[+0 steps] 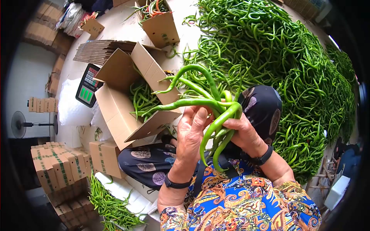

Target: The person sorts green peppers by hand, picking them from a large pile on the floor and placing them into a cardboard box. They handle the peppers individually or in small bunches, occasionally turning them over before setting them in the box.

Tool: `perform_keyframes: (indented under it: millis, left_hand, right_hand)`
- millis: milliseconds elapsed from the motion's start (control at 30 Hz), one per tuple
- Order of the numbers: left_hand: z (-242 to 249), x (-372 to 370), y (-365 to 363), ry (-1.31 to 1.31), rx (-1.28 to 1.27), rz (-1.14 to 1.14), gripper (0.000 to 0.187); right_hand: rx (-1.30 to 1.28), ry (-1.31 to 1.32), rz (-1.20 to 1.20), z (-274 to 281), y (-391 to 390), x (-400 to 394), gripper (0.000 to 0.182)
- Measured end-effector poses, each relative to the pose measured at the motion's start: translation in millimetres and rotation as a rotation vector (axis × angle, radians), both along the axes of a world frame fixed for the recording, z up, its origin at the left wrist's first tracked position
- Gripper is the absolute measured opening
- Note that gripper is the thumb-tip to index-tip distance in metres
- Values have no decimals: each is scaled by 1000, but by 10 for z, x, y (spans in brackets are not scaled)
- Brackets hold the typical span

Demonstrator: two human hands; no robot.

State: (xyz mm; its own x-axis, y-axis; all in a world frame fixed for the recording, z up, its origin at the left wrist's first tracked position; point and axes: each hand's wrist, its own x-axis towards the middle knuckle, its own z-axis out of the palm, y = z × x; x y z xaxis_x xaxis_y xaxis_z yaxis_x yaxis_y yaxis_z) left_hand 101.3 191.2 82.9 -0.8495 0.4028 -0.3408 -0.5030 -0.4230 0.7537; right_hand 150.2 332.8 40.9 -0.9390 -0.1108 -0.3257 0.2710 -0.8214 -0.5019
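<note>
Several long green peppers (192,102) are bunched between my two hands, above my lap. My left hand (192,125) has its fingers wrapped round the stem side of the bunch, with the thumb on top. My right hand (243,129) grips the same bunch from the other side, its thumb against the curved peppers. Pepper tips point out toward an open cardboard box (117,111) on the left, which holds more green peppers (143,96). The palms and some fingertips are hidden behind the bunch.
A large heap of green peppers (269,57) spreads over the floor at the right. A scale display (88,85) stands left of the open box. Another box (161,30) with red and green peppers is behind. Stacked cartons (61,165) and a fan (18,124) are at left.
</note>
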Motion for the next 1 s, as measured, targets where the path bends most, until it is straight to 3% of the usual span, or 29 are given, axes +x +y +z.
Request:
perform_keyframes:
  millis: [100, 167, 300, 400, 533, 667, 700, 767, 933, 1000]
  left_hand:
    - [-83, -143, 40, -72, -69, 38, 46]
    - [-145, -278, 60, -119, -96, 41, 44]
    - [-137, -586, 39, -143, -114, -31, 34]
    - [-128, -750, 24, -91, -142, -169, 50]
    - [-117, -716, 25, -70, -84, -105, 51]
    - [-96, -461, -116, -160, 94, 99, 56]
    - [-25, -386, -127, -154, 42, 169, 55]
    - [-10, -241, -385, -187, 243, 247, 52]
    - [186, -104, -651, -64, 154, 290, 46]
    - [284, -121, -763, -55, 78, 259, 46]
  right_hand:
    - [96, -38, -115, -113, -133, -32, 57]
    - [279, 49, 59, -161, -61, -118, 62]
    - [110, 14, -13, -184, -47, -307, 59]
    - [15, -56, 6, -203, 135, -524, 53]
    - [105, -68, 60, -97, 189, -734, 50]
    - [34, -123, 38, -215, 322, -880, 41]
    - [18, -89, 27, -223, 326, -877, 41]
    - [-45, -50, 47, -185, 312, -845, 41]
    - [-589, -4, 102, -382, 457, -758, 31]
    - [-559, 40, 75, -329, 387, -685, 38]
